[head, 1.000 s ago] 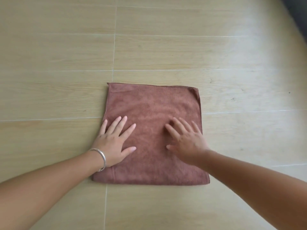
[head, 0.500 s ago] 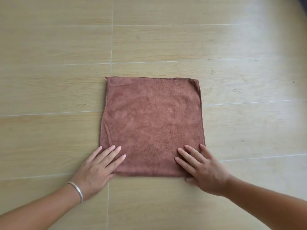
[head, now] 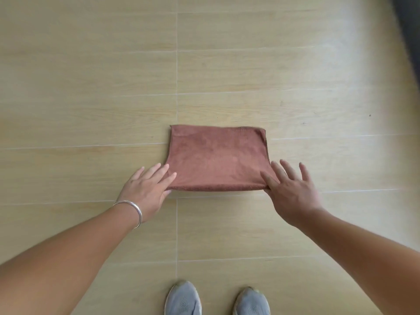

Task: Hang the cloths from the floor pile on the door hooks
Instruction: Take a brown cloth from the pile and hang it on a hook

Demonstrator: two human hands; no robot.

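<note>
A brown square cloth (head: 216,155) lies on the pale wood-look floor (head: 91,87) in front of me. My left hand (head: 147,189) pinches its near left corner, fingers on top and thumb under the edge. At the near right corner my right hand (head: 291,192) pinches it the same way. The cloth's near edge is raised off the floor while the far edge stays down. No door hooks and no cloth pile are in view.
My two grey shoes (head: 183,298) (head: 251,301) stand at the bottom of the view, close behind the cloth. A dark object (head: 409,30) runs down the upper right edge. Bare floor surrounds the cloth on every side.
Both hands slid from the middle of the flat cloth to its near corners, took hold of them and lifted the near edge. The view pulled back, so my shoes show now.
</note>
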